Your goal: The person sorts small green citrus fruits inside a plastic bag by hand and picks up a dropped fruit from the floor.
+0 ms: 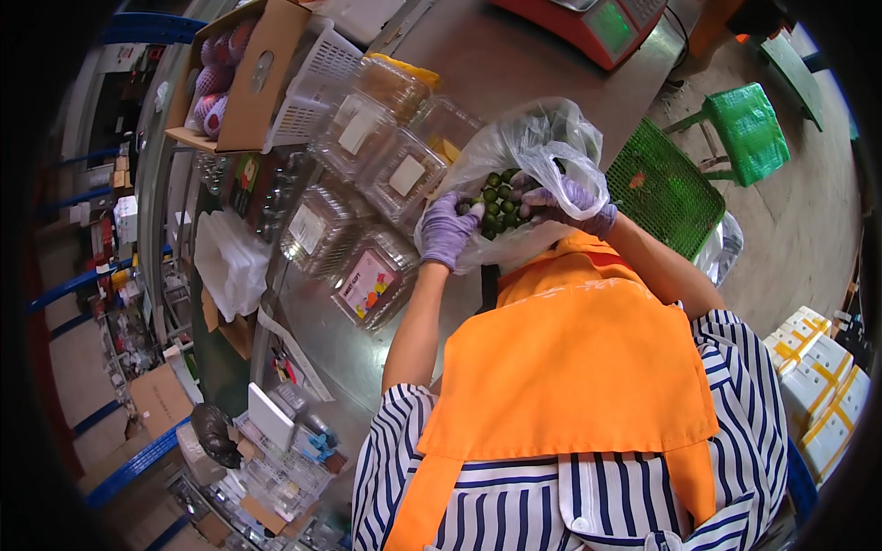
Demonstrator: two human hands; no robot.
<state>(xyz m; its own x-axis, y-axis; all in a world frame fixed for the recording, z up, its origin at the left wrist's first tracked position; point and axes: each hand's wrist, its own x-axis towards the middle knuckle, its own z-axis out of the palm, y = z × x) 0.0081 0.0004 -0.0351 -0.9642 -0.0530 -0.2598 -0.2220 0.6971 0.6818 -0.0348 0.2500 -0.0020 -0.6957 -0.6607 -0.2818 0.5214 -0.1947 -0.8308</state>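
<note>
A clear plastic bag stands with its mouth open on the metal table, holding several small round green fruits that look like small limes. My left hand, in a thin purple glove, grips the bag's near left side, its thumb against the fruits. From the right, my right hand, gloved the same way, reaches into the bag. Its fingers curl onto the fruits, and bag plastic partly covers its back. Clear clamshell boxes, some with white labels, stand just left of the bag; one has a colourful label.
Behind is a red scale with a green display. A green plastic crate and a green-covered stool are at right. Far left holds a cardboard box of net-wrapped fruit and a white basket. White foam boxes sit lower right.
</note>
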